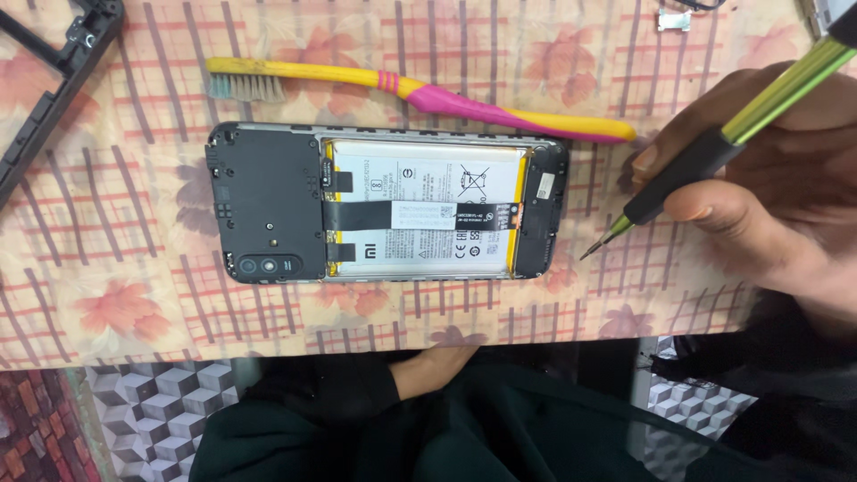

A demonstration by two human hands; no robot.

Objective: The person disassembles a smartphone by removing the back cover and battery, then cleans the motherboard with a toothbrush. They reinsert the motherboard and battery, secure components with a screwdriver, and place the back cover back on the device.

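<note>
From here I see my right hand (768,178) at the frame's right, fingers (705,201) clenched round a green-and-black screwdriver (705,152), tip just off the opened phone (388,203) mid-frame. A slip could gouge the exposed battery (420,192) — risky. My left hand (442,361) rests low centre at the surface (134,312) edge; its grip I cannot tell. A toothbrush (411,94) lies above; patterned floor (152,411) below.

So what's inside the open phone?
Inside the phone a big white battery fills the middle, with a black ribbon cable lying across it. Black covers hide the parts at both ends, and whatever is beneath the battery is covered too.
</note>
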